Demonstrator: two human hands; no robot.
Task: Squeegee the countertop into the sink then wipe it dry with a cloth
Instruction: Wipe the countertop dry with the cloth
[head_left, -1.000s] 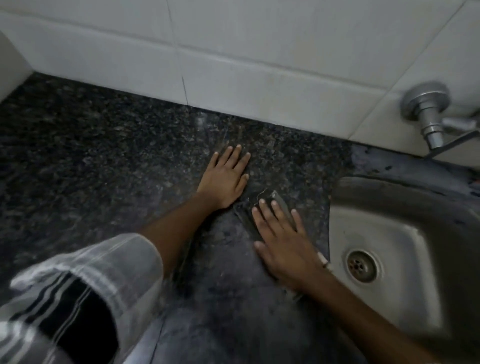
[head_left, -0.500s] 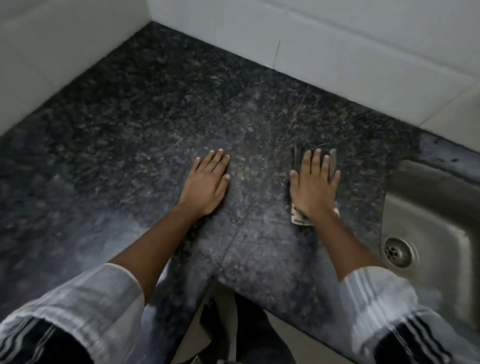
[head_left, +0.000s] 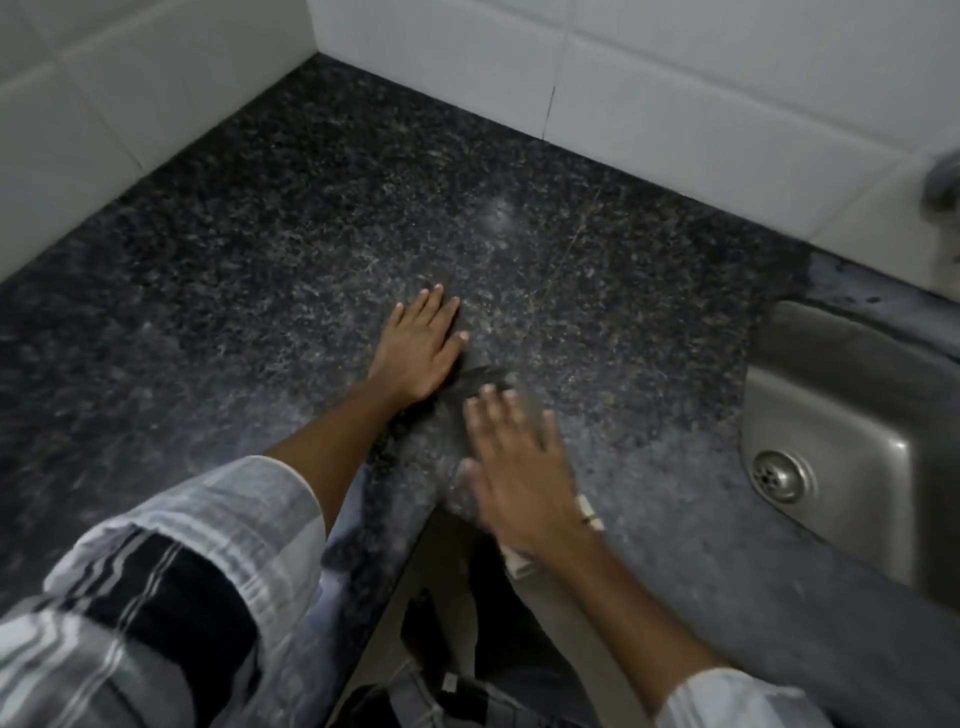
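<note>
My right hand (head_left: 519, 462) presses flat on a dark cloth (head_left: 480, 382) on the speckled black granite countertop (head_left: 311, 234), near its inner front corner. The hand is motion-blurred; the cloth's dark edge shows past the fingertips and a pale corner (head_left: 589, 512) shows by the wrist. My left hand (head_left: 418, 351) lies flat and open on the stone just to the left, fingers spread, almost touching the cloth. The steel sink (head_left: 857, 395) sits at the right, its drain (head_left: 782, 475) visible.
White tiled walls (head_left: 675, 78) meet the counter at the back and left, forming a corner. A blurred metal tap fitting (head_left: 943, 179) shows at the right edge. The counter's front edge notches inward below my hands, with floor and my clothing beneath.
My right hand has slid the cloth leftward and toward me, from near the sink to right beside my left hand. The left hand has stayed planted. The view has shifted slightly.
</note>
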